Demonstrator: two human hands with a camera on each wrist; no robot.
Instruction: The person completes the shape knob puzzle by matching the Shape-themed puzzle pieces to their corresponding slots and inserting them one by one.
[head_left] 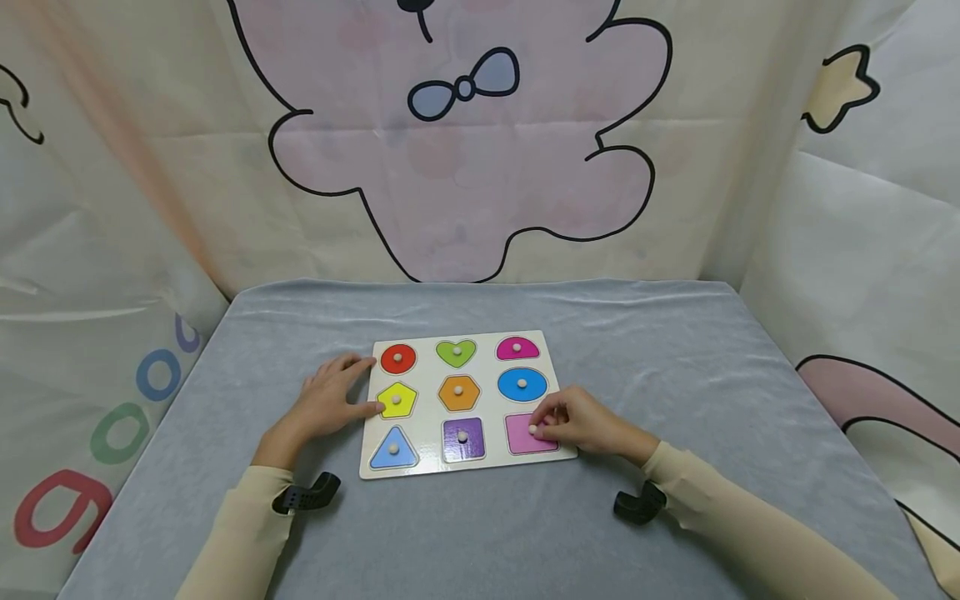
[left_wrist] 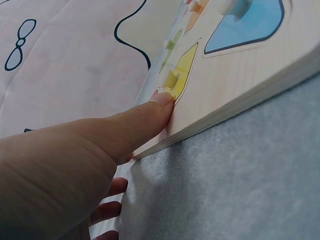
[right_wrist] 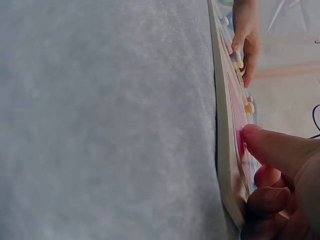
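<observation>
A white wooden knob puzzle board [head_left: 429, 421] lies on the table, with coloured shapes in its recesses. My right hand [head_left: 588, 425] pinches the small knob of the pink rectangle piece [head_left: 521, 443] at the near right corner; that piece appears to lie in its recess. In the right wrist view the thumb [right_wrist: 272, 145] is against the pink area, and the knob is hidden. Along the board's left edge rests my left hand [head_left: 326, 400], fingers extended. Its thumb [left_wrist: 145, 117] touches the board at the yellow pentagon [head_left: 399, 410], while a fingertip meets the edge near the red circle [head_left: 397, 368].
Also set in the board are a green heart [head_left: 450, 358], a magenta half-circle, an orange hexagon, a blue oval [head_left: 536, 385], a blue triangle and a purple square [head_left: 462, 452]. Grey cloth [head_left: 465, 542] covers the table. Printed curtains hang behind and at both sides.
</observation>
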